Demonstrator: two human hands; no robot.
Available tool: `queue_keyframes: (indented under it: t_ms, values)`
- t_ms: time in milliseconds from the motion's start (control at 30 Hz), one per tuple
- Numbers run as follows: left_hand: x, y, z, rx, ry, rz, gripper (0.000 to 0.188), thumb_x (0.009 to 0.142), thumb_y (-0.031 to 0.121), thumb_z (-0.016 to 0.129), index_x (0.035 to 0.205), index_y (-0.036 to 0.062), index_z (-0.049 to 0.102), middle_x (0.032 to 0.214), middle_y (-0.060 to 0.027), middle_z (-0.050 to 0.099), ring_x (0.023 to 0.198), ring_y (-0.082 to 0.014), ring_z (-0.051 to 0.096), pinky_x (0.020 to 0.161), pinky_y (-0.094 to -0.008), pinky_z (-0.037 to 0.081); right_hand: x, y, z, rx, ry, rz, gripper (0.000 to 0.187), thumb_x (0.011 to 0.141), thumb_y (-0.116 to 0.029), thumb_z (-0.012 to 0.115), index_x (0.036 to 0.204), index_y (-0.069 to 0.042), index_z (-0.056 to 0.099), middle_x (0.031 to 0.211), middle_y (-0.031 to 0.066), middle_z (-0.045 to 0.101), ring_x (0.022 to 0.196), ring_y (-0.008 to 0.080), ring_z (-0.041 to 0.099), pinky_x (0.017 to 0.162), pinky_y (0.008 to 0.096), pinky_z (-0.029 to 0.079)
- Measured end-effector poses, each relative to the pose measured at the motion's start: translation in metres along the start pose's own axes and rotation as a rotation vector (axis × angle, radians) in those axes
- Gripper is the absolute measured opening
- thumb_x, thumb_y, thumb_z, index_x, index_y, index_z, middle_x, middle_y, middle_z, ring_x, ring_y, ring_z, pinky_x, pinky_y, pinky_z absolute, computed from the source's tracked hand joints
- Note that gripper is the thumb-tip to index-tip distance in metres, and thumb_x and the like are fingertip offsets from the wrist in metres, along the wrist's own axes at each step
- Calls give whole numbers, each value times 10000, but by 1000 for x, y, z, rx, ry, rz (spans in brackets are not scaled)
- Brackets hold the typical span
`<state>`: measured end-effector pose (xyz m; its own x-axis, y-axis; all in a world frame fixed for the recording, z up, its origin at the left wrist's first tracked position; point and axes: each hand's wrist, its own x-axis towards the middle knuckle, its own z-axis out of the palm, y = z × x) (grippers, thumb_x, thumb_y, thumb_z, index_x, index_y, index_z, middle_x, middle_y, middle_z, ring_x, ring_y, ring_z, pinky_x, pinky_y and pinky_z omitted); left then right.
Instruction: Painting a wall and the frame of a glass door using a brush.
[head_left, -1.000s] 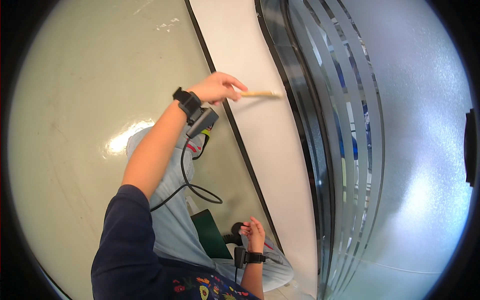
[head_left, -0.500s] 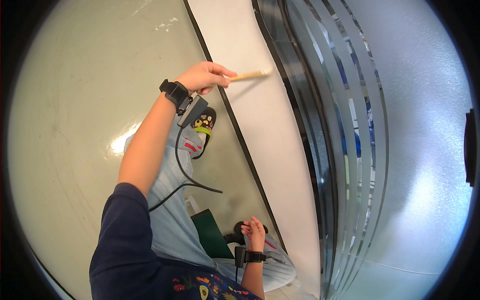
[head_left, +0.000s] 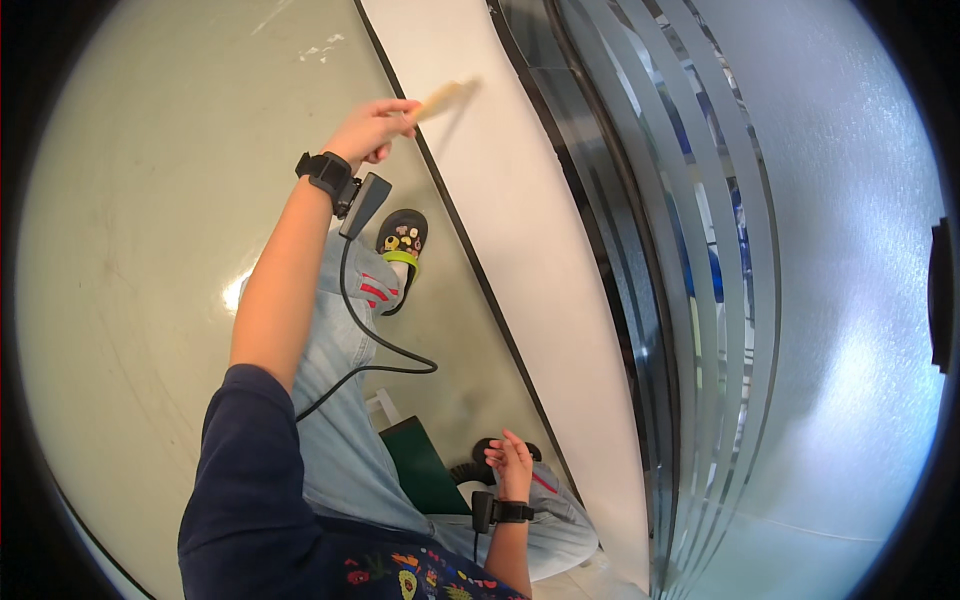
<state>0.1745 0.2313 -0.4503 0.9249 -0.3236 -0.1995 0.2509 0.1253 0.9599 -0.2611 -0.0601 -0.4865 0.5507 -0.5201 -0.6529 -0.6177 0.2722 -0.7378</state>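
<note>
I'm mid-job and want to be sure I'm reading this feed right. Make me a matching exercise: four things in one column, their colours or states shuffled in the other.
Things
1. yellowish tool
2. long, wide strip
3. squarish panel
4. right hand

Colours or states
A. dark green
B. fingers partly curled, nothing visible in the grasp
C. held in the left hand, its far end blurred
D. white

Pairs: 1-C, 2-D, 3-A, 4-B
</note>
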Motion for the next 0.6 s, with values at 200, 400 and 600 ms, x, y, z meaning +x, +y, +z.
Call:
queue_keyframes:
  t_ms: [200, 400, 600]
  values:
    - [-3, 1, 8, -4, -43, -65, 310, 795, 142, 528, 1095, 67, 554, 749, -10, 598, 393, -34, 348, 345, -181, 258, 1, 4, -2, 5, 11, 8, 266, 870, -146, 450, 1108, -33, 480, 867, 98, 597, 704, 153, 589, 590, 241, 473]
    - [-17, 9, 23, 112, -400, -95, 311, 782, 129, 526, 1083, 58, 561, 749, -22, 605, 379, -42, 346, 368, -175, 293, 1, 5, -2, 8, -2, -3, 263, 871, -147, 449, 1105, -33, 477, 869, 98, 598, 709, 154, 589, 599, 247, 473]
    - [-8, 1, 28, 192, -499, -108, 312, 780, 139, 532, 1077, 48, 559, 746, -24, 607, 377, -41, 353, 367, -183, 303, -2, 3, -2, 18, -3, -1, 261, 872, -154, 451, 1103, -35, 479, 869, 93, 597, 708, 155, 589, 603, 244, 472]
